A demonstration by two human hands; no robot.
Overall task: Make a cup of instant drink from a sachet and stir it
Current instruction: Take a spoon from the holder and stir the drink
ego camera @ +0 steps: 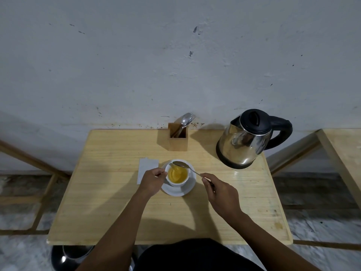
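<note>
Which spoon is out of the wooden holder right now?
The spoon in the right hand, its bowl over the cup. The other cutlery stands in the holder.

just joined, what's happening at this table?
A person is making an instant drink. The left hand steadies the white cup of yellow liquid on its saucer. The right hand pinches a spoon, bowl lifted above the far rim. A white sachet lies left of the cup; the kettle stands behind to the right.
</note>
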